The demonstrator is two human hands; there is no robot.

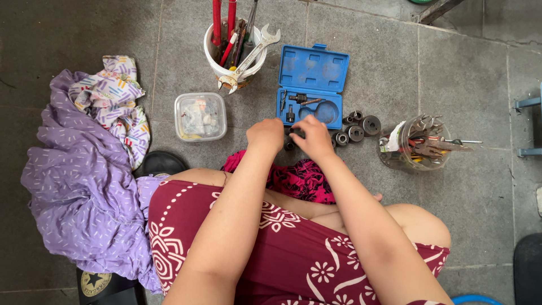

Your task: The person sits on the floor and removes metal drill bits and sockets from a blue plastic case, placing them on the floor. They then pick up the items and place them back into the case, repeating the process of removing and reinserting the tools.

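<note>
Risk: the loose round sockets lie on the bare floor just right of the case, so a nudge from the right hand could roll them off or knock the clear jar of pliers. Both hands meet at the case's front edge, left hand curled, right closed on a small dark part; the left grip's content cannot be made out. Case: blue plastic, lid open, few dark bits in the tray.

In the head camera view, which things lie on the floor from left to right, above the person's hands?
Purple cloth → clear lidded plastic box → white tub of tools → open blue tool case → dark round sockets → clear jar of pliers.
</note>
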